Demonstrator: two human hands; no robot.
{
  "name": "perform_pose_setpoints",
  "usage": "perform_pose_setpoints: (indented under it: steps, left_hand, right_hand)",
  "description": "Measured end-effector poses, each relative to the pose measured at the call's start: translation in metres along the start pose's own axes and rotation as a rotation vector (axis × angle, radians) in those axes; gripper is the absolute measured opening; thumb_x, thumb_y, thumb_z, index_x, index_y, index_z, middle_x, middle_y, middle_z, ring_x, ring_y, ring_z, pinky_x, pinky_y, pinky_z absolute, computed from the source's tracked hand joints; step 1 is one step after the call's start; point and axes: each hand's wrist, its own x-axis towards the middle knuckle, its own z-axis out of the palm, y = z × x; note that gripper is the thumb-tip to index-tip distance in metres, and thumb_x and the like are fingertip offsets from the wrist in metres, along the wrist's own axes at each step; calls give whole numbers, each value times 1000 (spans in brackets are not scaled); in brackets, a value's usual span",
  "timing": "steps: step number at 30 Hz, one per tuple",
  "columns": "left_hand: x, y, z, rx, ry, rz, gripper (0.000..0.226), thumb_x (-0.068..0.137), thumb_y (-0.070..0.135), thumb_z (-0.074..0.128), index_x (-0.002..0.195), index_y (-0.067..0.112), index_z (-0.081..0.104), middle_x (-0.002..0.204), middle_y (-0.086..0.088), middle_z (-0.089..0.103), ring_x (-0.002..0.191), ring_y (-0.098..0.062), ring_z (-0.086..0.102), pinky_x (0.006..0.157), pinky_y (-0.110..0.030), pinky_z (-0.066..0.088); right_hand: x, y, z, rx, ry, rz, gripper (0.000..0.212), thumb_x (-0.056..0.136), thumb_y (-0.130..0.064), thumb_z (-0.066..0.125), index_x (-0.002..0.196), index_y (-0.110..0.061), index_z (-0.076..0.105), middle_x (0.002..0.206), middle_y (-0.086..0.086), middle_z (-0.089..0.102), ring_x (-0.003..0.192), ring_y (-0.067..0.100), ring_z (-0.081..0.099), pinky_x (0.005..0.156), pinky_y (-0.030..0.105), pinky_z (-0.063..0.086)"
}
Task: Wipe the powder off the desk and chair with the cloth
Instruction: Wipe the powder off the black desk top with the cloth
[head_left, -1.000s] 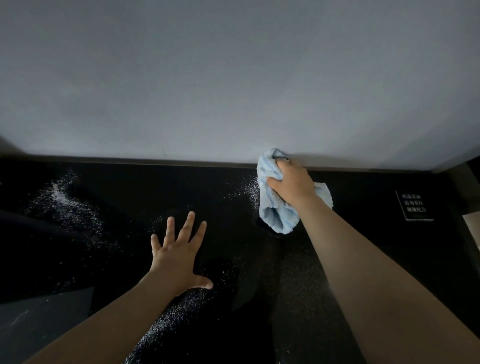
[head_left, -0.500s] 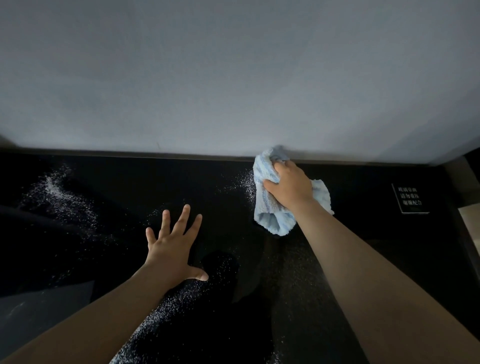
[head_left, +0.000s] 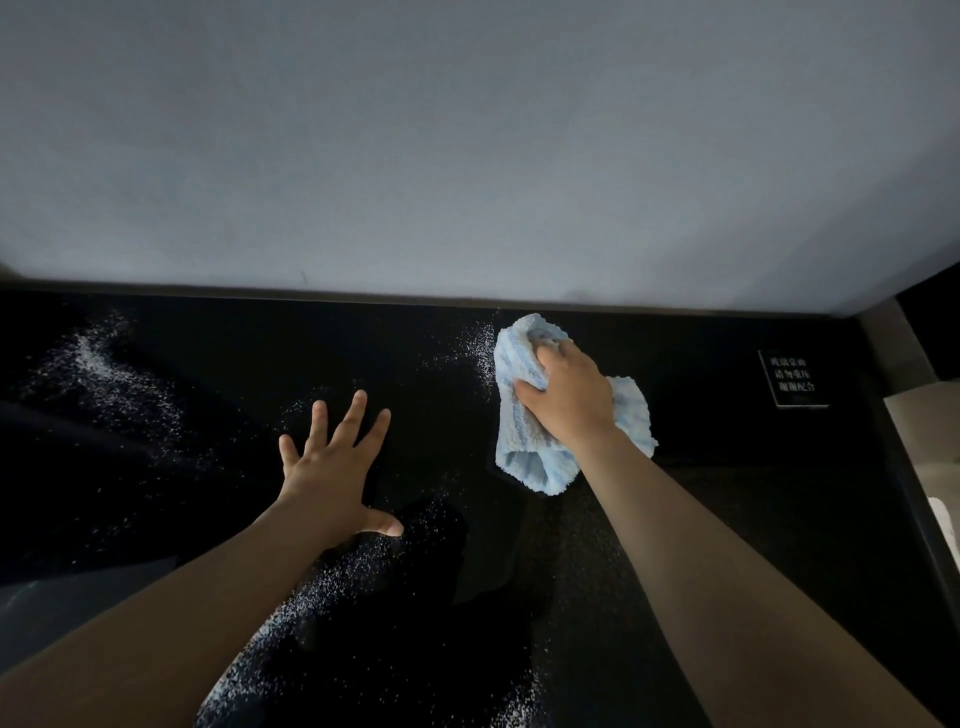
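A light blue cloth (head_left: 524, 447) lies bunched on the glossy black desk (head_left: 727, 519) near its back edge. My right hand (head_left: 569, 395) grips the cloth from above and presses it onto the surface. White powder (head_left: 480, 348) is scattered just left of the cloth. More powder (head_left: 104, 374) spreads across the far left, and a band of powder (head_left: 332, 587) runs along my left forearm toward the front. My left hand (head_left: 337, 462) rests flat on the desk with fingers spread, left of the cloth. No chair is in view.
A pale grey wall (head_left: 467, 156) rises directly behind the desk. A small black sign with white text (head_left: 792, 378) sits on the desk at the right. A light-coloured surface (head_left: 924, 431) shows beyond the desk's right edge.
My right hand and the cloth have shifted slightly left and toward the wall, against the powder patch. My left hand has stayed flat on the desk.
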Motion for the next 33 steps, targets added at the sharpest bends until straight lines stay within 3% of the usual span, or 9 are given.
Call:
perform_pose_setpoints:
  steps: [20, 27, 33]
  left_hand:
    - [-7, 2, -6, 63, 22, 10, 133, 59, 79, 66, 150, 29, -17, 156, -1, -29, 144, -41, -15, 114, -62, 15]
    - [-46, 9, 21, 35, 27, 117, 132, 62, 79, 63, 150, 24, -18, 155, -2, -30, 143, -36, -23, 116, -59, 3]
    - [-71, 4, 54, 117, 17, 124, 141, 55, 87, 58, 147, 21, -26, 152, -6, -37, 140, -42, -27, 114, -61, 1]
  right_hand:
    - [-82, 2, 10, 22, 18, 62, 53, 84, -44, 64, 132, -22, 53, 130, -3, 53, 118, 21, 51, 84, 32, 47]
    - [-110, -1, 9, 34, 9, 79, 52, 84, -43, 64, 131, -21, 55, 129, -3, 54, 118, 20, 51, 85, 31, 46]
    - [-137, -4, 11, 43, 17, 96, 49, 83, -41, 65, 126, -20, 57, 125, -4, 56, 114, 19, 52, 83, 30, 47]
